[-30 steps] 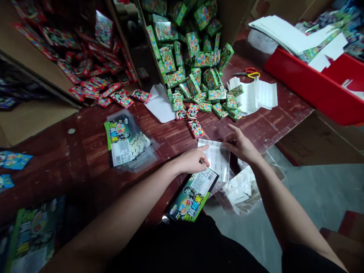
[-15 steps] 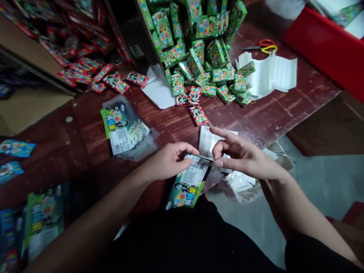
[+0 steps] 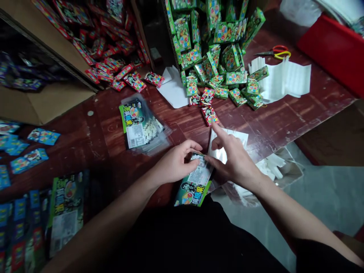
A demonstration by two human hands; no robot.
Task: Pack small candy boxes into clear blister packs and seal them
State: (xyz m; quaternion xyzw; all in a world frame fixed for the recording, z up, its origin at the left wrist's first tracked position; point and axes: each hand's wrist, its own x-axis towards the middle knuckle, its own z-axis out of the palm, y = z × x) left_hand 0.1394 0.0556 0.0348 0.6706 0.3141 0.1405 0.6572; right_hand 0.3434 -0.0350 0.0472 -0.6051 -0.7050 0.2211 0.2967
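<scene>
A printed candy bag (image 3: 196, 185), green and black with a white label, hangs near my body at the table edge. My left hand (image 3: 179, 161) grips its upper end between thumb and fingers. My right hand (image 3: 233, 155) rests its thumb at the bag's top edge; its index finger stretches out and the other fingers curl, with a gap to the thumb. That fingertip is close to a small red candy box (image 3: 209, 115), and I cannot tell whether they touch. Beneath the right hand lies a white sheet (image 3: 240, 137).
A fanned stack of similar bags (image 3: 136, 129) lies left of centre. Green boxes (image 3: 213, 60) spill from a carton at the back, red boxes (image 3: 125, 72) from another. Scissors (image 3: 280, 52) and white label strips (image 3: 295, 77) lie at right, near a red bin (image 3: 332, 53).
My right thumb has moved left along the bag's top edge, and its pinch on the corner has opened. The index finger now points toward the red box. The view has shifted left.
</scene>
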